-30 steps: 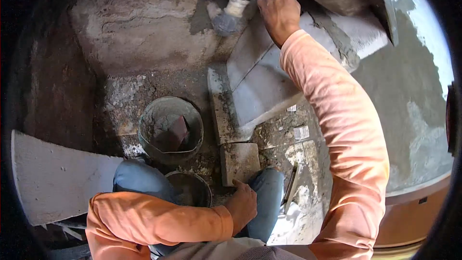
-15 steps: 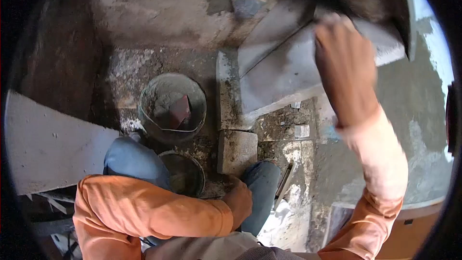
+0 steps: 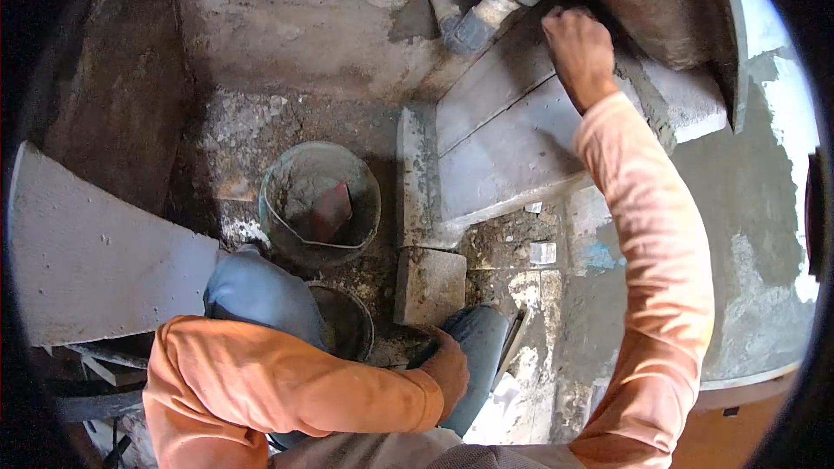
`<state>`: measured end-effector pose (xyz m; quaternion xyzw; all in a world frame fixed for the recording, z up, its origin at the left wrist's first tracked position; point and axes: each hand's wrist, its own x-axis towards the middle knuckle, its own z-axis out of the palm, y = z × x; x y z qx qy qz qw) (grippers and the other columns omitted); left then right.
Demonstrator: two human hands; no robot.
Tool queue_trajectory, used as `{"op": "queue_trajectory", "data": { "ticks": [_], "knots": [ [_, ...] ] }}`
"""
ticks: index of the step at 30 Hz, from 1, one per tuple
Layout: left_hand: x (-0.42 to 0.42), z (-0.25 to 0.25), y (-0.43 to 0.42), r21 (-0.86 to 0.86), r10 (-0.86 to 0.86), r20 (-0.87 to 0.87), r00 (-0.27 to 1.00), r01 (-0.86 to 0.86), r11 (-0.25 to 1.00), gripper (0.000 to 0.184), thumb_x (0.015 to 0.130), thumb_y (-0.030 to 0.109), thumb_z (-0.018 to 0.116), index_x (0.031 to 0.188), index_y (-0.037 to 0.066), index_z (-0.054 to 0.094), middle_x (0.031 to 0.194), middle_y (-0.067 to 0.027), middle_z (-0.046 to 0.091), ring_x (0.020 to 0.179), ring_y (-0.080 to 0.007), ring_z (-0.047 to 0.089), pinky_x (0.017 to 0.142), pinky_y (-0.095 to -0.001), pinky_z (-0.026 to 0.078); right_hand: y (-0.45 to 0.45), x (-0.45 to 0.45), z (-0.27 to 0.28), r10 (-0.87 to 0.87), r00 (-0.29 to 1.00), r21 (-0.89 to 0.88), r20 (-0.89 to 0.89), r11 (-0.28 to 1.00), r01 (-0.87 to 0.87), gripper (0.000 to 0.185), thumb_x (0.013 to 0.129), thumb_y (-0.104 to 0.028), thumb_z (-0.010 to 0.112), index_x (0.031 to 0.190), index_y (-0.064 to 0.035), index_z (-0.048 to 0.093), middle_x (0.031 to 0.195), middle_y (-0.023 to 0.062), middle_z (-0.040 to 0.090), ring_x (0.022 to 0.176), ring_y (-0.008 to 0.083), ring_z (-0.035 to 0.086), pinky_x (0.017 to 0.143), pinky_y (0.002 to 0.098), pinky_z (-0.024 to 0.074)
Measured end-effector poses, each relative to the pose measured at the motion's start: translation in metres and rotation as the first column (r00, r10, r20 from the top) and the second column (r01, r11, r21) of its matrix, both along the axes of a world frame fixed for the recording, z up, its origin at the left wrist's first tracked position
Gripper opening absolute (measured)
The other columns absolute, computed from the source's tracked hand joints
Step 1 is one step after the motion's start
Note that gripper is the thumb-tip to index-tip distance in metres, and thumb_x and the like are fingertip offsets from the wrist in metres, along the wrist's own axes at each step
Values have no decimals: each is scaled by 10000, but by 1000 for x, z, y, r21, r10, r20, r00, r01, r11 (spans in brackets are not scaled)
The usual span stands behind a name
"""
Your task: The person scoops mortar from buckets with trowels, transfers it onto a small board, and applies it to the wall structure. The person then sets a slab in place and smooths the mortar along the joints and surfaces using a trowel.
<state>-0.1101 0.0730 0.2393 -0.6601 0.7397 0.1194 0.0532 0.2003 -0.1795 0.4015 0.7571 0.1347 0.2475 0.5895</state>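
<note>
My right hand (image 3: 580,52) is closed in a fist by the top of a low wall of pale blocks (image 3: 512,152), under a dark gap. Its fingers are curled away from me, and anything inside them is hidden. Wet-looking grey mortar (image 3: 653,108) lies along the block edge beside that wrist. My left hand (image 3: 447,371) rests against my left-bent jeans knee, close to a single pale block (image 3: 432,285); its fingers are mostly hidden. A bucket of grey mortar (image 3: 300,175) stands on the floor with a flat reddish piece (image 3: 331,211) in it.
A second, darker bucket (image 3: 346,317) sits between my legs. To the left leans a large pale slab (image 3: 109,252). A grey pipe fitting (image 3: 473,28) juts out at the back wall. Rubble covers the floor, and a grey plastered surface (image 3: 738,208) lies to the right.
My right hand has moved slightly left and is less blurred, with the forearm now straighter. The view has shifted a little. My left hand stays by the knee.
</note>
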Motion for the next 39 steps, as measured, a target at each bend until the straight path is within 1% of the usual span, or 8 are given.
{"op": "queue_trajectory", "data": {
  "ticks": [3, 6, 10, 14, 18, 30, 35, 39],
  "knots": [
    [8, 2, -3, 76, -43, -78, 996, 49, 996, 340, 909, 227, 623, 1162, 57, 774, 1144, -206, 702, 1063, -405, 651, 879, -651, 504, 15, 24, -1, -160, 987, 204, -29, 965, 163, 139, 999, -244, 559, 1058, -210, 680, 1007, 35, 704, 954, 229, 725, 742, 384, 592],
    [3, -8, -2, -8, 46, -63, 997, -46, 999, 322, 886, 212, 647, 1119, 34, 781, 1112, -199, 707, 1051, -379, 655, 889, -622, 508, 6, 31, -10, -33, 998, 172, 61, 985, 22, 149, 1005, -255, 536, 1045, -224, 677, 1032, 33, 696, 925, 227, 717, 723, 394, 582],
    [-4, -29, -2, -71, 83, 9, 997, -82, 994, 314, 878, 189, 649, 1101, 6, 773, 1087, -207, 707, 1031, -364, 660, 901, -602, 512, 41, 13, 5, -156, 988, 250, -8, 956, 153, 198, 976, -232, 554, 1138, -210, 664, 1103, 33, 690, 1020, 224, 692, 781, 380, 559],
    [-4, -33, -1, -70, 99, 16, 995, -97, 993, 321, 882, 167, 637, 1085, -56, 747, 1062, -228, 704, 1016, -370, 667, 900, -590, 518, 49, -15, 17, -44, 997, 96, 62, 995, 38, 188, 954, -195, 588, 1103, -188, 702, 1023, 26, 719, 962, 211, 720, 756, 360, 578],
    [2, -27, -3, -30, 125, -28, 992, -126, 992, 319, 874, 161, 649, 1050, -91, 734, 1046, -218, 706, 1003, -370, 676, 894, -588, 522, 56, -52, 32, -114, 993, 203, -20, 972, 116, 126, 935, -179, 618, 996, -174, 728, 947, 45, 732, 904, 221, 745, 725, 358, 597],
    [0, -60, -11, -24, 124, -47, 991, -125, 992, 295, 767, 251, 744, 966, 36, 781, 923, -138, 713, 901, -319, 700, 754, -486, 511, 81, -190, 61, 81, 994, 195, -67, 979, -66, 64, 891, -144, 630, 868, -131, 688, 852, 77, 706, 737, 232, 723, 605, 363, 566],
    [2, -25, 3, 0, 26, -14, 1000, -26, 1000, 267, 794, 226, 706, 969, 34, 769, 925, -141, 711, 888, -309, 694, 718, -471, 501, 120, -295, 65, -233, 972, 242, -33, 941, 234, 252, 966, -180, 643, 1204, -103, 674, 905, 71, 667, 553, 161, 638, 439, 295, 490],
    [-7, -40, 11, -85, 35, 46, 998, -31, 996, 284, 827, 221, 667, 1016, 28, 754, 937, -137, 704, 884, -306, 685, 721, -476, 504, 100, -350, 18, -266, 962, 634, -66, 733, 246, 495, 953, -240, 718, 1418, -131, 591, 908, 45, 620, 536, 132, 565, 402, 325, 466]
  ]
}}
